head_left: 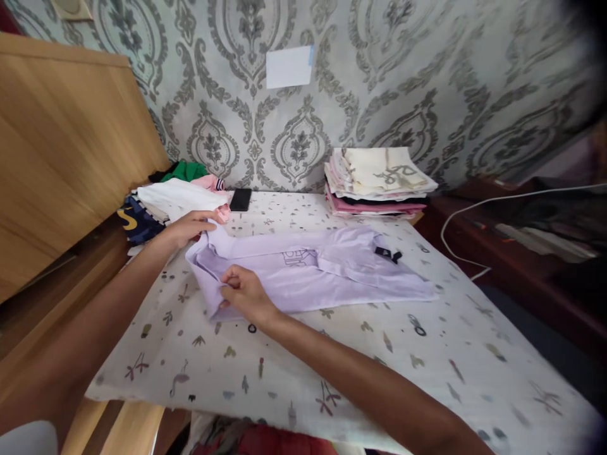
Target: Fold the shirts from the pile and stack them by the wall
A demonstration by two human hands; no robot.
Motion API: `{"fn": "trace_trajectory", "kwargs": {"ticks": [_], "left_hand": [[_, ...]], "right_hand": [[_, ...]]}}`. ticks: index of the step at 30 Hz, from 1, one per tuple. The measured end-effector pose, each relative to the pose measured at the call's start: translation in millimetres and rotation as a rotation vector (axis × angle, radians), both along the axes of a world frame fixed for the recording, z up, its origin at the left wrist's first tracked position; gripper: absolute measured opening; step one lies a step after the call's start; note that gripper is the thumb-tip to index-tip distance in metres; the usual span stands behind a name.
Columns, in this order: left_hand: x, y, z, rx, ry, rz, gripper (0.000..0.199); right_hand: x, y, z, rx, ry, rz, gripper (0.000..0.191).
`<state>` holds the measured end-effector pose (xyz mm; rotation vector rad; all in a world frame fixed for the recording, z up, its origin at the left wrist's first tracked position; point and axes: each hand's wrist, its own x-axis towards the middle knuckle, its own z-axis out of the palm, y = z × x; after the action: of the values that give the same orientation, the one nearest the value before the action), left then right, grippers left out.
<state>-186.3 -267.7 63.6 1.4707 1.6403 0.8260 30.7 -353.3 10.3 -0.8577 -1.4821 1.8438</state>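
A lilac T-shirt (279, 284) lies lengthwise on the patterned white cloth, partly folded, with some dark outline print showing and a black tag near its right end. My left hand (190, 227) grips the shirt at its far left corner, fingers closed over the fabric. At the near left part of the same shirt, my right hand (244, 294) pinches the edge between thumb and fingers. The fabric between the two hands is lifted slightly into a fold.
A loose heap of clothes (175, 196) sits at the back left beside a black phone (240, 200). Toward the back right stands a stack of folded clothes (379, 183). A wooden cabinet (71, 151) borders the left; a white cable (455, 249) hangs at the right.
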Motion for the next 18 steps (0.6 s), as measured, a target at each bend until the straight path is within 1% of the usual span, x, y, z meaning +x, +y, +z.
{"fn": "trace_trajectory", "kwargs": {"ticks": [1,3,5,7,9,11,14,18], "left_hand": [[9.9,4.5,2.3,-0.004,-0.023,-0.005,0.028],[32.6,14.7,3.3,-0.016,-0.070,-0.027,0.023],[58.2,25.7,-1.4,-0.054,-0.125,-0.049,0.020],[84.7,36.4,-11.4,-0.132,-0.158,-0.056,0.022],[108.2,45.8,-24.3,-0.220,-0.149,-0.053,0.023],[124.8,53.1,-36.3,-0.277,-0.122,-0.052,0.023],[133.6,59.4,-44.9,-0.304,-0.105,-0.052,0.025],[126.6,59.6,-39.6,-0.328,-0.104,-0.075,0.022]], "right_hand": [[10.8,1.2,0.5,-0.066,0.038,-0.018,0.015],[34.1,3.0,2.1,-0.142,0.088,-0.067,0.019],[57.5,4.2,3.1,-0.187,0.113,-0.123,0.020],[78.7,4.8,2.2,-0.229,0.120,-0.180,0.019],[95.6,4.3,-0.7,-0.278,0.099,-0.230,0.017],[107.6,2.4,-4.6,-0.331,0.067,-0.256,0.014],[117.5,-2.1,-8.7,-0.371,0.056,-0.232,0.012],[120.1,-3.0,-6.5,-0.397,0.058,-0.190,0.011]]}}
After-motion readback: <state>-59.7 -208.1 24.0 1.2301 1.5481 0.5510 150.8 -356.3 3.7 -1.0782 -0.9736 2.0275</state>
